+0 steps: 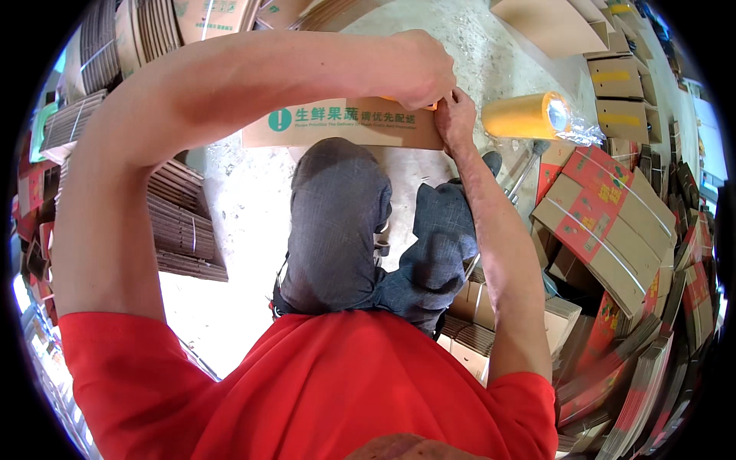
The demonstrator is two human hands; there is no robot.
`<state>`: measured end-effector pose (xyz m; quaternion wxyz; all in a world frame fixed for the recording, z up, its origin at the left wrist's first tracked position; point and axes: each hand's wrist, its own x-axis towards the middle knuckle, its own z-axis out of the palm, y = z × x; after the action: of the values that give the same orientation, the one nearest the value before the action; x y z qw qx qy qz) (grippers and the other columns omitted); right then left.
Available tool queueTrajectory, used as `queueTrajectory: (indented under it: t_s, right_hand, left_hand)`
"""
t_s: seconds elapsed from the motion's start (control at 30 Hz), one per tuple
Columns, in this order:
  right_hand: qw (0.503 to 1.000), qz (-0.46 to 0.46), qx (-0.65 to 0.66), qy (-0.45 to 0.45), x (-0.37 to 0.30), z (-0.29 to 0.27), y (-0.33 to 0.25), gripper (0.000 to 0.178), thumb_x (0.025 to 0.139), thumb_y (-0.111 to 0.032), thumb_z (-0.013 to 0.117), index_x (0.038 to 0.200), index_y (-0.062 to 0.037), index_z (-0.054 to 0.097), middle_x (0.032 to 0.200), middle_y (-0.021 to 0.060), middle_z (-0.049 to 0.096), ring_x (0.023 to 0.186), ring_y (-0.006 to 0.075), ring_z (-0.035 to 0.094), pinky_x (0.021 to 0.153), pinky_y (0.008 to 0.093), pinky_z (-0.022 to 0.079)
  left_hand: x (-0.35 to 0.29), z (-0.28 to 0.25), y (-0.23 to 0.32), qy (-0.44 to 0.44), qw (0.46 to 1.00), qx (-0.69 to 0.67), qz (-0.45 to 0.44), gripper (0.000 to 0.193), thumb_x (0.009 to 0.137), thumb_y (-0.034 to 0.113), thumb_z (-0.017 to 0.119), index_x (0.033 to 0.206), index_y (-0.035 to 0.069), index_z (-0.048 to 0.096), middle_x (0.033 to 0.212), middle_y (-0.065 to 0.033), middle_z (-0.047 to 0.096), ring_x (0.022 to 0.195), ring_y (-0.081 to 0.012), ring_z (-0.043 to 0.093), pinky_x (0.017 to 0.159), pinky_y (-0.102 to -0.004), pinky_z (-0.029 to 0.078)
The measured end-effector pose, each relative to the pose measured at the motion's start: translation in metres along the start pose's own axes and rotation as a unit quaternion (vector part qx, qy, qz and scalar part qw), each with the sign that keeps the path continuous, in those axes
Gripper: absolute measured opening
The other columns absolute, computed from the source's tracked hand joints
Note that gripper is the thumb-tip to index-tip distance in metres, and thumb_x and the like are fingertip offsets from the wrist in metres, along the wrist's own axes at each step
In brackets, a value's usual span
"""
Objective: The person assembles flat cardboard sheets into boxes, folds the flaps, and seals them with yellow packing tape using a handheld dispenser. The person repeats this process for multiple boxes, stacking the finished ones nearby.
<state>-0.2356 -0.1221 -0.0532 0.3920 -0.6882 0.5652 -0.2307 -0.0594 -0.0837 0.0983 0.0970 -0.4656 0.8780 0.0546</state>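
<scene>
A brown cardboard box (345,132) with green print on its side lies crosswise just beyond my knees. My left hand (425,69) is closed above its right part, the arm bent around from the left. Bits of an orange thing (432,106) show under that hand; the hand hides most of it, and its kind cannot be made out. My right hand (458,120) grips the right end of the box, its fingers bent at the upper corner, close beside my left hand.
A yellow tape roll (512,116) with crumpled clear film (580,130) lies on the floor to the right. Tied stacks of flattened cartons (180,218) stand at the left. Red and brown flattened cartons (598,211) pile up at the right. Open boxes (617,79) stand at the far right.
</scene>
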Motion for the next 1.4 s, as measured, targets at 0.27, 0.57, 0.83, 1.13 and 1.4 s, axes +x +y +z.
queueTrajectory:
  t_s: [0.27,0.57,0.83,1.13,1.4]
  right_hand:
    - [0.998,0.043,0.054,0.012,-0.005,-0.002,-0.014,0.056,0.1,-0.047,0.066,0.109,0.0083,0.076,0.098,0.0237,0.077,0.093,0.0267,0.074,0.089,0.0376,0.055]
    - [0.996,0.043,0.073,-0.023,0.0,-0.001,-0.008,0.056,0.101,-0.044,0.064,0.114,0.0104,0.073,0.103,0.0222,0.077,0.096,0.0255,0.071,0.092,0.0365,0.053]
    - [0.994,0.03,0.079,-0.067,0.018,-0.005,-0.007,0.061,0.107,-0.048,0.057,0.116,0.0113,0.071,0.102,0.0189,0.074,0.094,0.0208,0.064,0.089,0.037,0.051]
    - [0.991,0.009,0.083,-0.109,0.054,-0.037,0.022,0.054,0.114,-0.04,0.043,0.118,0.0082,0.066,0.108,0.0127,0.071,0.098,0.0198,0.061,0.091,0.0362,0.05]
    - [0.99,-0.064,-0.055,-0.116,0.06,-0.065,0.046,0.051,0.114,-0.036,0.041,0.13,0.0077,0.061,0.119,0.0184,0.068,0.11,0.0263,0.063,0.096,0.0409,0.05]
  left_hand:
    - [-0.105,0.01,-0.041,-0.084,0.996,0.012,-0.026,0.023,0.091,0.02,0.072,0.114,0.019,0.077,0.097,-0.0111,0.077,0.095,-0.0325,0.075,0.079,-0.0435,0.06]
    - [-0.253,0.01,-0.075,-0.182,0.971,-0.009,-0.155,0.067,0.076,0.021,0.091,0.139,0.023,0.068,0.102,-0.0095,0.076,0.104,-0.0321,0.071,0.097,-0.0452,0.054]
    - [-0.307,0.069,-0.102,-0.07,0.985,-0.069,-0.142,0.088,0.081,0.031,0.091,0.158,0.034,0.048,0.105,-0.0118,0.074,0.093,-0.0246,0.072,0.09,-0.0459,0.06]
    - [-0.306,0.142,-0.034,0.153,0.943,-0.221,-0.198,0.094,0.086,0.022,0.084,0.163,0.043,0.035,0.093,-0.0118,0.061,0.084,-0.0323,0.066,0.077,-0.048,0.055]
    - [-0.293,0.248,-0.016,0.299,0.88,-0.317,-0.189,0.093,0.087,0.02,0.083,0.163,0.045,0.036,0.092,-0.011,0.056,0.083,-0.0317,0.063,0.074,-0.0472,0.053]
